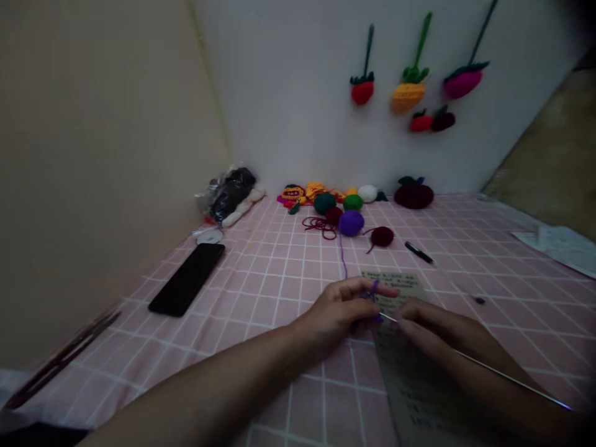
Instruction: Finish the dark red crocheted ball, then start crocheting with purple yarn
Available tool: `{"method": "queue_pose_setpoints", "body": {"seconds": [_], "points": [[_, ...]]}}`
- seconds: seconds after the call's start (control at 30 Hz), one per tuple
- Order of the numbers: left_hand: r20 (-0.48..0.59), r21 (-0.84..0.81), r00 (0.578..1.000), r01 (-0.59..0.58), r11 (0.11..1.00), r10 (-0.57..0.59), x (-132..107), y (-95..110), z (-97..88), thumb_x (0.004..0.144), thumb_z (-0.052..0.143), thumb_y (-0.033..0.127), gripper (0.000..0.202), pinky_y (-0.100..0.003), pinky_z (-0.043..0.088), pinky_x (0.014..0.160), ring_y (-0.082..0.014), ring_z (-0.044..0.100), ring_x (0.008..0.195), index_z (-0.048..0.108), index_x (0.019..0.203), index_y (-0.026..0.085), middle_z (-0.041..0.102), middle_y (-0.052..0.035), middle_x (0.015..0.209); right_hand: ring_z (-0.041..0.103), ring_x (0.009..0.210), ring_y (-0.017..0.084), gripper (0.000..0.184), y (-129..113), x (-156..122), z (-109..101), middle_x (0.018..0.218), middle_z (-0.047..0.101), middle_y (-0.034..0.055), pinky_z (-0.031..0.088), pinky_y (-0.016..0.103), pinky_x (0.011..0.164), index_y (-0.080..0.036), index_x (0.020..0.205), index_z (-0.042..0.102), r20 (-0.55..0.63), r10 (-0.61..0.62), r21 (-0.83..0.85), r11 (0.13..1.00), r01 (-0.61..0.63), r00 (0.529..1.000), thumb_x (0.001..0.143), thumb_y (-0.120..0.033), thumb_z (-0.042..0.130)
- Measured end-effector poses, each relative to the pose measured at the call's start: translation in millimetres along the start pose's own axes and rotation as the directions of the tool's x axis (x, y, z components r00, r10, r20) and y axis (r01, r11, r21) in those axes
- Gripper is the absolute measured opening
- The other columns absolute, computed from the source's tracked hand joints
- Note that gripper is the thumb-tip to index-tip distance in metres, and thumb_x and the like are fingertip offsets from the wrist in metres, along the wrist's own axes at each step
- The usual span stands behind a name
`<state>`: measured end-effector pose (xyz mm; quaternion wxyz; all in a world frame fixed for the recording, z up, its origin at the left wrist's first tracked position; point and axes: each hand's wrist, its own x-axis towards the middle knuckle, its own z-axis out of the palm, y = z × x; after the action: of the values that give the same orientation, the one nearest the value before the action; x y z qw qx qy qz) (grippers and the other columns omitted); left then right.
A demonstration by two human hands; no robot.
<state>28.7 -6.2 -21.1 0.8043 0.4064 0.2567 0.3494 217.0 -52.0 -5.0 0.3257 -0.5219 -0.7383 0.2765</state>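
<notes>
Between the thumb and fingers of my left hand (pixel 342 308) is a small piece of purple crochet work (pixel 378 317), mostly hidden by the fingers. Purple yarn (pixel 374 287) loops over the stretched index finger and runs back to a purple yarn ball (pixel 351 223). My right hand (pixel 435 329) is closed around a thin metal crochet hook (pixel 507 375), whose long shaft slants down to the right. The hook's tip end meets the purple work at the left fingertips. Beneath both hands lies a sheet of handwritten cardboard (pixel 395 366).
A black phone (pixel 187 279) rests at left. Several yarn balls, including a green one (pixel 352 202) and a dark red one (pixel 382 236), sit towards the wall. A black pen (pixel 418 252) lies behind the cardboard. Crocheted fruits (pixel 408 98) hang on the wall; bagged material (pixel 235 192) fills the corner.
</notes>
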Motion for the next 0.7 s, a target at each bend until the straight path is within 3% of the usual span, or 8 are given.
{"method": "queue_pose_setpoints", "body": {"seconds": [0.1, 0.23, 0.4, 0.7], "points": [[-0.004, 0.000, 1.000, -0.031, 1.000, 0.031, -1.4, 0.2, 1.5, 0.073, 0.073, 0.022, 0.031, -0.021, 0.041, 0.066, -0.0079, 0.057, 0.065, 0.068, 0.103, 0.018, 0.064, -0.0009, 0.080, 0.060, 0.074, 0.017, 0.027, -2.5, 1.1, -1.5, 0.081, 0.065, 0.0018, 0.048, 0.027, 0.063, -0.022, 0.081, 0.062, 0.085, 0.020, 0.027, 0.999, -0.023, 0.996, 0.095, -0.041, 0.047], [0.033, 0.010, 0.996, -0.079, 0.997, 0.079, -1.6, 0.8, 1.9, 0.076, 0.074, 0.020, 0.037, -0.020, 0.041, 0.068, -0.0069, 0.056, 0.067, 0.064, 0.111, 0.017, 0.063, 0.0002, 0.079, 0.052, 0.068, 0.014, 0.027, -6.0, 4.1, -3.7, 0.072, 0.056, -0.0013, 0.042, 0.025, 0.061, -0.021, 0.074, 0.055, 0.054, 0.035, 0.086, 0.995, -0.039, 0.998, 0.095, -0.036, 0.047], [0.027, 0.070, 0.998, -0.061, 0.996, 0.059, -1.0, 0.1, 0.5, 0.074, 0.074, 0.016, 0.046, -0.026, 0.042, 0.078, -0.0109, 0.058, 0.078, 0.059, 0.118, 0.019, 0.064, -0.0020, 0.089, 0.048, 0.066, 0.013, 0.027, -7.5, 6.1, -4.4, 0.071, 0.051, -0.0018, 0.039, 0.026, 0.060, -0.021, 0.072, 0.054, 0.040, 0.037, 0.136, 0.990, -0.042, 0.998, 0.094, -0.035, 0.048], [-0.013, 0.116, 0.996, -0.090, 0.989, 0.093, -0.8, -0.5, 0.5, 0.073, 0.074, 0.014, 0.048, -0.028, 0.041, 0.079, -0.0112, 0.056, 0.080, 0.059, 0.118, 0.021, 0.062, -0.0007, 0.089, 0.047, 0.065, 0.013, 0.026, -10.1, 5.6, -5.0, 0.071, 0.051, -0.0019, 0.035, 0.026, 0.058, -0.021, 0.072, 0.053, 0.048, 0.060, 0.149, 0.987, -0.066, 0.997, 0.094, -0.034, 0.048]]}}
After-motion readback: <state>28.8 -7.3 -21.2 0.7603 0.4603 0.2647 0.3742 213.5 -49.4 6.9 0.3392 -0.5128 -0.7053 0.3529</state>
